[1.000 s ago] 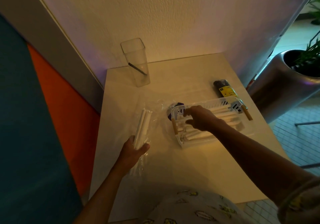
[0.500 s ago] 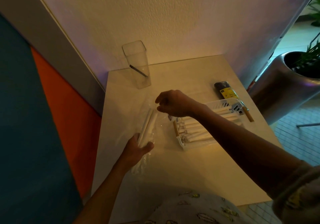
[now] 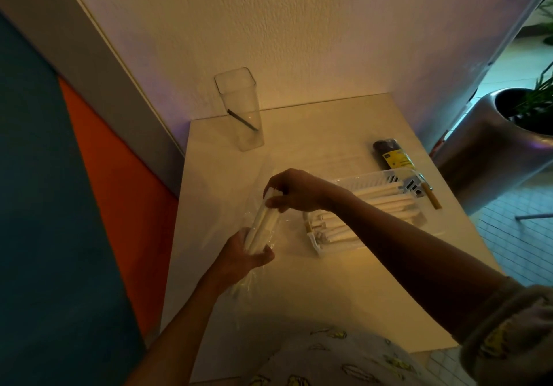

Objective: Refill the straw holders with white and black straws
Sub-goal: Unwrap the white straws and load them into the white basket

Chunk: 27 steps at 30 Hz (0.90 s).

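Since a moment ago the right hand has left the white basket and crossed over to the far end of the pack of white straws, where its fingertips now pinch the straw tips sticking out of the clear wrapper. The left hand wraps around the near end of the pack, fingers and thumb curled tight on it, lifting it at a slant just above the table.

To do this step well, the left hand should likely keep the wrapper firm while the right draws a small bunch straight out along the pack's length, so the thin film does not snag or spill loose straws.

The basket lies just right of the pack, already holding a layer of white straws lying flat. A tall clear holder stands upright at the table's back left, near the wall, with one black straw leaning inside. A dark pack with a yellow label lies behind the basket.

The table is pale and stands against a textured wall. An orange and teal panel is at left; a metal planter stands on tiled floor at right. Light is dim.
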### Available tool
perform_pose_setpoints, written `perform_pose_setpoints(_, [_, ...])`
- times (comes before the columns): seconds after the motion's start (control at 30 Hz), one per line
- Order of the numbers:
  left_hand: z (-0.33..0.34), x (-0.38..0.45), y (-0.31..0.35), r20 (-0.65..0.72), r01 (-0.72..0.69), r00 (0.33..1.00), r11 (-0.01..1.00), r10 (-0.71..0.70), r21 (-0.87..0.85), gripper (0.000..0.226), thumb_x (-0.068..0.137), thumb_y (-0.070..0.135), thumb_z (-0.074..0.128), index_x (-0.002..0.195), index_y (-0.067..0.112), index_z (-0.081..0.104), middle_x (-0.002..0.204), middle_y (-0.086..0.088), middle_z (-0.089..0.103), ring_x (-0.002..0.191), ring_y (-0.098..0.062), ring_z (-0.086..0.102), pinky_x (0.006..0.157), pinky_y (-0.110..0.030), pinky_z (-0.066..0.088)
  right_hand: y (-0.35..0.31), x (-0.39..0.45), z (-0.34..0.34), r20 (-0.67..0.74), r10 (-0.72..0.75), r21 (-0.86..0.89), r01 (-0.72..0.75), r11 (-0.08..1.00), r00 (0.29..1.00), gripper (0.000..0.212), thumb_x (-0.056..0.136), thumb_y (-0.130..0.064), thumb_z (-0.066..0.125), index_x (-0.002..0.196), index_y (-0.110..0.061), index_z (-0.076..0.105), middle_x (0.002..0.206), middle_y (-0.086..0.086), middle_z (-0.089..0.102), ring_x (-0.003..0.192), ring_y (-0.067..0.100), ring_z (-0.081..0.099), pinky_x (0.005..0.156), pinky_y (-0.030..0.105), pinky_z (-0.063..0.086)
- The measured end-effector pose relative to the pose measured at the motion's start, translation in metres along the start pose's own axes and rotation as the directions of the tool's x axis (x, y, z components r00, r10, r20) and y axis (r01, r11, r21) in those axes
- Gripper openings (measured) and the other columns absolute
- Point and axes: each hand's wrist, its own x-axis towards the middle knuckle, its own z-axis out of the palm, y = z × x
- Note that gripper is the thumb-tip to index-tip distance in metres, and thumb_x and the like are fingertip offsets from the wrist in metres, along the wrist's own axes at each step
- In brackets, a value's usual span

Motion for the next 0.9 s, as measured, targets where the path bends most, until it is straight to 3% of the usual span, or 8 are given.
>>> perform_pose_setpoints(0.23, [0.001,-0.001,-0.001,-0.038,-0.005,0.999,1.0,0.005,-0.004,0.057,0.076,0.037,0.079,0.123,0.021,0.051,0.106,-0.004,0.063,0.096,-0.02,0.065,0.078,-0.031,0.059,0.0,-0.005,-0.019,-0.061,-0.033,0.023,0.034,0.999,0.998,0.018,0.092,-0.016,0.065,0.111,-0.013,0.067,0.091,-0.008,0.066,0.08,0.011,0.07,0.062,0.017,0.053])
perform_pose_setpoints(0.33, [0.001,-0.002,0.001,-0.038,-0.013,0.999,1.0,0.013,0.014,0.054,0.079,0.037,0.077,0.123,0.021,0.05,0.106,-0.005,0.062,0.095,-0.02,0.065,0.074,-0.027,0.058,0.002,-0.005,-0.023,-0.084,-0.033,0.042,0.037,0.998,0.996,0.017,0.092,-0.017,0.065,0.109,-0.013,0.067,0.09,-0.006,0.067,0.078,0.012,0.07,0.068,0.023,0.056])
perform_pose_setpoints(0.47, [0.002,-0.002,0.004,-0.02,-0.033,0.999,0.999,0.034,0.03,0.052,0.082,0.035,0.074,0.125,0.022,0.048,0.108,-0.004,0.06,0.098,-0.02,0.063,0.072,-0.023,0.055,0.0,-0.007,-0.023,-0.045,0.012,0.146,-0.005,0.989,0.999,0.023,0.092,-0.026,0.066,0.113,-0.016,0.064,0.105,0.002,0.065,0.087,0.02,0.069,0.078,0.039,0.061])
perform_pose_setpoints(0.6, [0.007,-0.004,0.008,-0.006,-0.044,0.999,0.999,0.044,-0.013,0.04,0.083,0.028,0.074,0.114,0.033,0.05,0.108,-0.004,0.062,0.098,-0.017,0.063,0.075,-0.023,0.054,-0.004,-0.008,-0.012,-0.051,0.01,0.231,0.002,0.973,0.999,0.026,0.092,-0.027,0.067,0.115,-0.017,0.065,0.117,-0.002,0.059,0.091,0.022,0.068,0.076,0.033,0.062])
perform_pose_setpoints(0.7, [0.007,-0.006,0.009,-0.009,-0.037,0.999,0.999,0.037,-0.009,0.04,0.083,0.029,0.074,0.116,0.031,0.051,0.105,-0.003,0.062,0.096,-0.016,0.063,0.077,-0.025,0.055,-0.004,-0.006,-0.01,-0.115,-0.002,0.167,0.021,0.986,0.993,0.018,0.092,-0.021,0.067,0.105,-0.009,0.068,0.105,0.004,0.064,0.081,0.019,0.071,0.069,0.027,0.061])
perform_pose_setpoints(0.9, [0.002,-0.005,0.004,-0.049,-0.025,0.998,0.999,0.026,0.03,0.05,0.083,0.034,0.073,0.125,0.021,0.049,0.108,-0.004,0.06,0.096,-0.017,0.063,0.071,-0.019,0.053,-0.002,-0.006,-0.024,-0.142,-0.023,0.064,0.032,0.997,0.99,0.013,0.089,-0.028,0.07,0.097,-0.018,0.067,0.093,-0.004,0.068,0.071,0.008,0.071,0.069,0.029,0.062])
